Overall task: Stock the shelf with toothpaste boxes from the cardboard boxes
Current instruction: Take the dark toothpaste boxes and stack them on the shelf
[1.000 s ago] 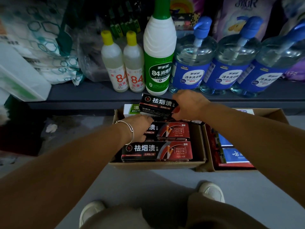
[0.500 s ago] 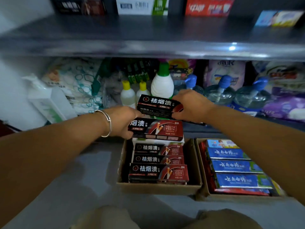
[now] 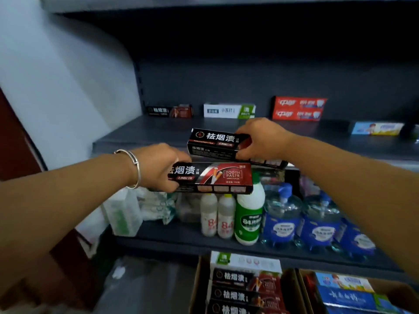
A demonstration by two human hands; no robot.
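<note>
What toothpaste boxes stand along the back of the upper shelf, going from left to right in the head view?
Black and red box → white and green box → red boxes → light blue box.

cardboard boxes (image 3: 197,288) cropped below, far labels blurred

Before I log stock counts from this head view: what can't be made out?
- Left cardboard box: cut off by the bottom edge, count unknown.
- Right-hand toothpaste box: red end covered by the right hand.
- Left-hand toothpaste box: first character hidden by the left hand.
- Black toothpaste box on the shelf: blurred, print unreadable.
</note>
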